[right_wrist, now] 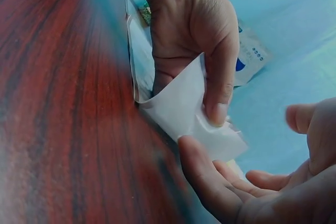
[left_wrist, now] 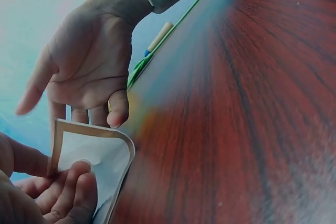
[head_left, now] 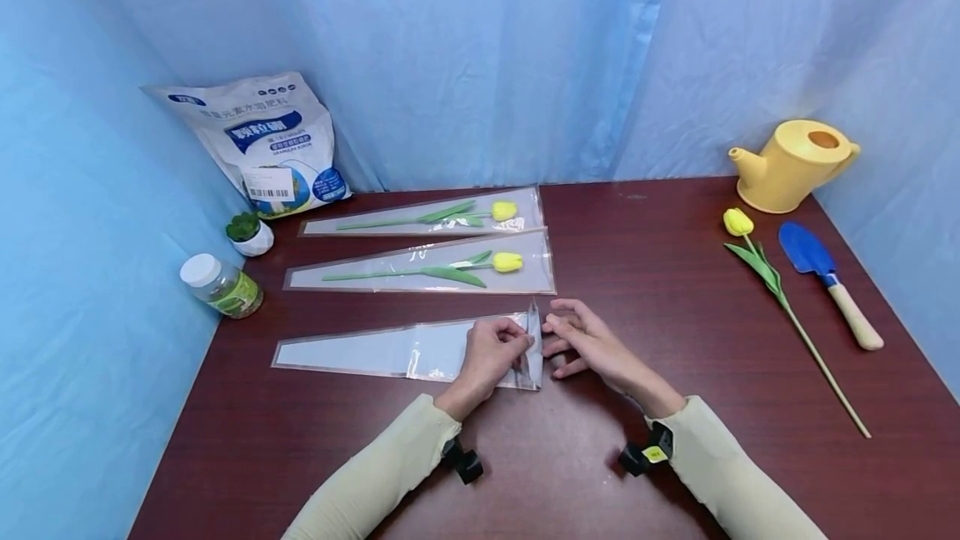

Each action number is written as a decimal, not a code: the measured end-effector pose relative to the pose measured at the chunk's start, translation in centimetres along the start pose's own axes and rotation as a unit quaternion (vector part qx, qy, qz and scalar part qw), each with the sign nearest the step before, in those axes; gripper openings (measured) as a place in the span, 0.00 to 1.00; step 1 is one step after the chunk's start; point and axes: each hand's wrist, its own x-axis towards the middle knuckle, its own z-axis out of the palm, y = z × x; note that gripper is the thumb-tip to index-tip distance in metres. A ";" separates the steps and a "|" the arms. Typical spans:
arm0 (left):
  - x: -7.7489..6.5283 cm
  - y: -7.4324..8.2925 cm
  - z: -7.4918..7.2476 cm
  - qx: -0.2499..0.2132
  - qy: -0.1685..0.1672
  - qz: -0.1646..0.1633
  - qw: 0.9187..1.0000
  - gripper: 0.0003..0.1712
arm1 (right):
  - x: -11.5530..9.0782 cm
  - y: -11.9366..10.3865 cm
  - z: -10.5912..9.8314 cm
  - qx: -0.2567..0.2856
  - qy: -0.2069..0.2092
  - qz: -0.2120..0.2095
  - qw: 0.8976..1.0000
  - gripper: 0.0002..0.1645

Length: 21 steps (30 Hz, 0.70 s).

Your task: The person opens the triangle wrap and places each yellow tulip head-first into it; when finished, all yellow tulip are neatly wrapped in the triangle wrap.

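A long tapered flower sleeve (head_left: 352, 352), white with a clear border, lies across the table in the head view, its wide end bent up. My left hand (head_left: 491, 352) pinches that raised end between thumb and fingers. In the right wrist view the sleeve's white edge (right_wrist: 178, 108) stands up under the left thumb (right_wrist: 216, 111). My right hand (head_left: 592, 348) is just right of this end with its fingers spread, a fingertip right at the edge. Farther back lie two more sleeves (head_left: 536, 273), each with a yellow tulip (head_left: 507, 262) inside.
At the right are a loose yellow tulip (head_left: 738, 222), a blue trowel (head_left: 808, 248) with a wooden handle and a yellow watering can (head_left: 787, 169). On the left stand a white bag (head_left: 270, 148), a small potted plant (head_left: 255, 236) and a white-lidded jar (head_left: 225, 286). Blue curtains surround the table.
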 end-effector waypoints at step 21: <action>-0.3 -0.1 0.1 -0.058 0.002 -0.037 0.998 0.11 | 1.8 0.2 0.1 -0.085 0.090 0.020 0.992 0.19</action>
